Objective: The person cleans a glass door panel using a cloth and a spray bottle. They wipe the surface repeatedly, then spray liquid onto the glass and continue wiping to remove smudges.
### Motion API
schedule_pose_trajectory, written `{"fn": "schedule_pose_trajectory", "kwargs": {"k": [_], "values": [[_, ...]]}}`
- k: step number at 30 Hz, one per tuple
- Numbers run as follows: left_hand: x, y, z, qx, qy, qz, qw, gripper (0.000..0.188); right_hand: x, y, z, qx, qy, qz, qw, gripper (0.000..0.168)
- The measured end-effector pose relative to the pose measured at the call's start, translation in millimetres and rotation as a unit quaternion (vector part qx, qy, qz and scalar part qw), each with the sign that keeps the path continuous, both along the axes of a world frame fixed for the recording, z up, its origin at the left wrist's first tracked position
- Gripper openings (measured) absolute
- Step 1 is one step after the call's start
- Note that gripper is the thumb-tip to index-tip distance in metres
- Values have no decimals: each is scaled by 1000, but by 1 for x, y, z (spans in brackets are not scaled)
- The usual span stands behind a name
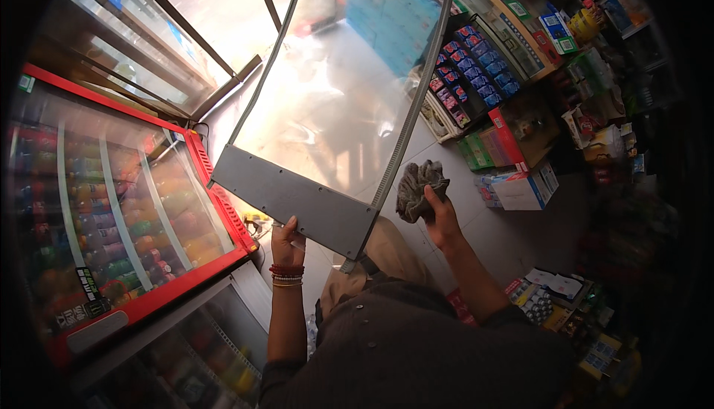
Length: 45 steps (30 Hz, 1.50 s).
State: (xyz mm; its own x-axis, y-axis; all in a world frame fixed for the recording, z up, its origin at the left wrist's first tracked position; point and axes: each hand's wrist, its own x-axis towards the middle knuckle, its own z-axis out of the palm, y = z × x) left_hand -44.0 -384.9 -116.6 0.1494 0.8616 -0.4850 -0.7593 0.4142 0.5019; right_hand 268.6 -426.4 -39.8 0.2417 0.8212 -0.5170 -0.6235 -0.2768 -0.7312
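A clear plastic sheet (329, 124) hangs before me, with ribbed grey strips (411, 110) along its two sides. Across its lower end runs a flat grey plate (295, 197) with small screws, tilted down to the right in the head view. My left hand (287, 243) grips the plate's lower edge, thumb on its near face and the other fingers hidden behind. To the right of the plate, my right hand (444, 224) holds a crumpled grey-brown cloth (417, 192). The cloth is apart from the sheet and the plate.
At left stands a red-framed display cooler (153, 296) full of bottles, with a second glass-topped case (248, 286) below it. Glass door panels (150, 41) are at upper left. Right are a rack of small packets (474, 66), a glass counter (521, 24) and cartons (521, 191).
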Motion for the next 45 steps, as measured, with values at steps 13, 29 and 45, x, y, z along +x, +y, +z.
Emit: {"fn": "schedule_pose_trajectory", "kwargs": {"k": [13, 29, 45], "values": [[-36, -54, 61, 256, 505, -97, 819, 94, -56, 16, 84, 139, 32, 12, 990, 44], [-44, -1, 173, 596, 662, -32, 453, 35, -66, -45, 150, 181, 22, 77, 980, 46], [-34, -37, 224, 351, 354, 29, 867, 36, -88, 65, -79, 75, 409, 213, 884, 52]]}}
